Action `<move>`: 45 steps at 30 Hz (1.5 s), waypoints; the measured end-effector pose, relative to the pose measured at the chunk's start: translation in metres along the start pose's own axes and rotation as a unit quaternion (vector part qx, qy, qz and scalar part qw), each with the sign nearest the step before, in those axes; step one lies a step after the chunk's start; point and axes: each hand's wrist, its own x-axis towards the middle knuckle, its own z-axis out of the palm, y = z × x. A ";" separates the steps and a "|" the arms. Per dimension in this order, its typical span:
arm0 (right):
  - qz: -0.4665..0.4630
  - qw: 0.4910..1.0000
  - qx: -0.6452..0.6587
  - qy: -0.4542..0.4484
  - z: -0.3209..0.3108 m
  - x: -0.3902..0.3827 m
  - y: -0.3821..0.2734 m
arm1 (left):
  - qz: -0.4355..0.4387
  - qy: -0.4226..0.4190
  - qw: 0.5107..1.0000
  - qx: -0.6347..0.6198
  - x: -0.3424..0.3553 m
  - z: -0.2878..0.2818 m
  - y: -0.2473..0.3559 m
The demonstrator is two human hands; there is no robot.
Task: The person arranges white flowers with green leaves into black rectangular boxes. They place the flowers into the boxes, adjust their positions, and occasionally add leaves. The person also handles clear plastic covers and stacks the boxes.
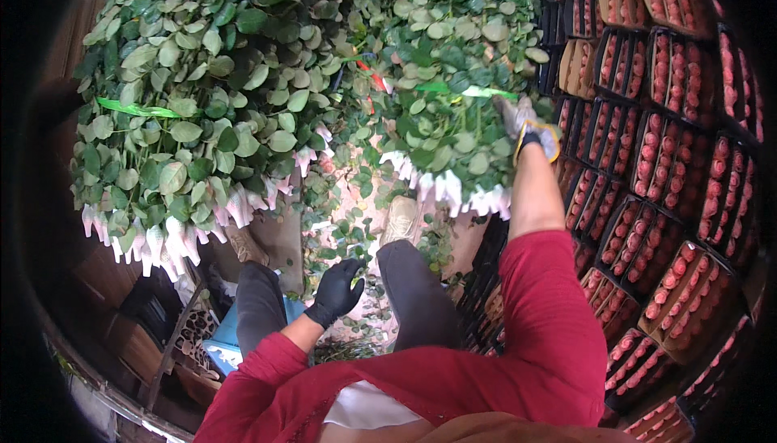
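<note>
My right hand [530, 131], in a pale grey glove with a yellow-edged cuff, reaches to the right side of a large leafy bundle of stems [453, 139]. Its fingers close at the end of a green strap [465, 90] that crosses this bundle. White sleeve-like tips [449, 188] stick out along the bundle's near edge. My left hand [336, 293], in a black glove, hangs low between my legs, with thumb and fingers apart and nothing seen in it. A second big bundle [194, 119] stands at the left, with a green strap [137, 108] and pale pink-white tips [174, 240].
Stacked boxes of pink-red rose heads [672, 147] fill the right side. Fallen leaves [348, 236] litter the floor by my shoe [401, 218]. At lower left are a blue container [235, 334] and a spotted cloth-like thing [197, 330]. A red strip [372, 76] lies between the bundles.
</note>
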 end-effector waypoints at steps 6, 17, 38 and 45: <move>-0.045 0.993 -0.074 0.084 0.059 -0.162 -0.136 | -0.140 0.082 0.980 -0.119 0.099 -0.027 0.008; -0.125 0.988 0.062 0.068 0.037 -0.085 -0.078 | -0.170 0.048 0.973 -0.146 0.204 -0.071 -0.122; -0.006 0.988 0.147 -0.042 0.195 -0.123 -0.038 | -0.045 -0.048 0.921 -0.385 0.173 -0.060 -0.142; 0.016 0.969 0.242 -0.055 0.088 -0.263 -0.017 | 0.026 -0.034 0.851 -0.523 0.091 -0.051 -0.011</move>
